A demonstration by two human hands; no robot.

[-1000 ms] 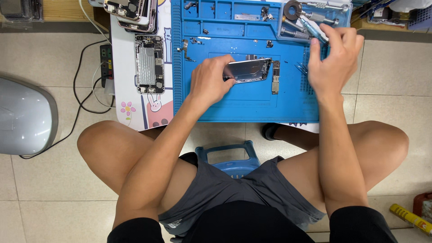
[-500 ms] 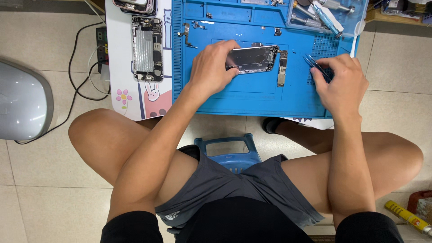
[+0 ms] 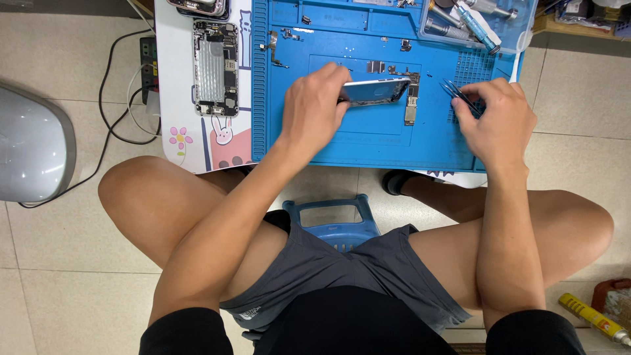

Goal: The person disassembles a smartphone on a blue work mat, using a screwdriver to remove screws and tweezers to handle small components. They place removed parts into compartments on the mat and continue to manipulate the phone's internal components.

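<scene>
up top, a clear tray (image 3: 519, 29) holds screwdrivers (image 3: 474, 23)

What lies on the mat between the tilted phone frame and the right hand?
In the head view, a narrow circuit board lies on the blue mat between the phone frame and the right hand, beside its tweezers.

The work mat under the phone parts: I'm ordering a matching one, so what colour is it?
Bright blue; the work mat shows only in the head view.
</scene>
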